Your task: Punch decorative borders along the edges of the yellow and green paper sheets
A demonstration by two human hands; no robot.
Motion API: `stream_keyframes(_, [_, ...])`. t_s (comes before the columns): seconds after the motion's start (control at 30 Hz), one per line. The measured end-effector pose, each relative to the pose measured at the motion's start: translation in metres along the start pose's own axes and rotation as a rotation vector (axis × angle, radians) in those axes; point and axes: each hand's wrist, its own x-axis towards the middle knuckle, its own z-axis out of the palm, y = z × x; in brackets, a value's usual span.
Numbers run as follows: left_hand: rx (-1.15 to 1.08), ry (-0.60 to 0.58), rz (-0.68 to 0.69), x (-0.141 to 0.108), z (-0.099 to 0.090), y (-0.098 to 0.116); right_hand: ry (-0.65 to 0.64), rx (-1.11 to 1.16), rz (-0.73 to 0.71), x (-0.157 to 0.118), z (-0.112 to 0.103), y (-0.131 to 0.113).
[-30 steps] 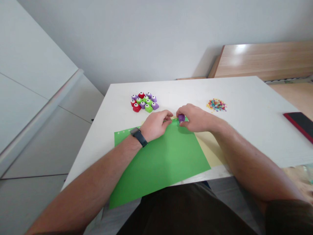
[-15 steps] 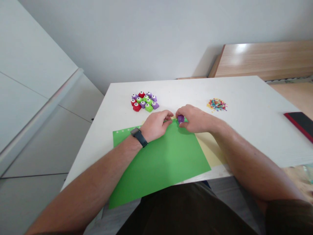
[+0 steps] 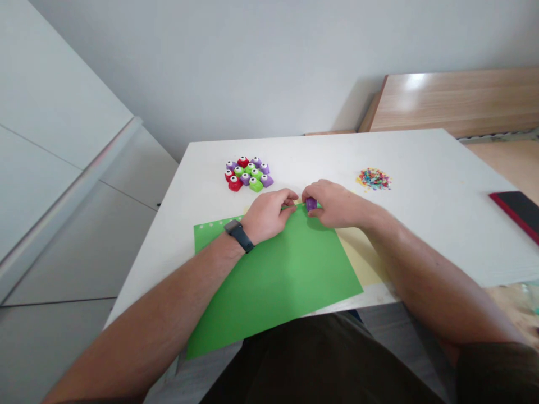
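- Right hand (image 3: 332,203): grip clasped around the purple punch (image 3: 311,203) at the far edge of the green sheet (image 3: 278,286)
- Left hand (image 3: 266,216): near that edge, cannot tell whether its grip pinches paper
- Eyed punches (image 3: 254,174) and confetti (image 3: 374,179) lie farther back on the counter (image 3: 442,224)

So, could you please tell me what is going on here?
The person's right hand grips a purple punch at the far edge of the green sheet, and the left hand is over the sheet close by. Small pale shapes line that edge's left part. Yellow paper shows beneath; more punches sit beyond the left hand, with colourful confetti to the right.
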Motion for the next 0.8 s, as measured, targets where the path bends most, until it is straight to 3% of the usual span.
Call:
stream_keyframes(0.27, [0.007, -0.006, 0.004, 0.001, -0.001, 0.005, 0.011, 0.0, -0.001, -0.001, 0.0, -0.001])
stream_keyframes(0.8, [0.054, 0.022, 0.048, 0.011, 0.018, 0.016, 0.021, -0.012, -0.015, 0.0, 0.0, -0.002])
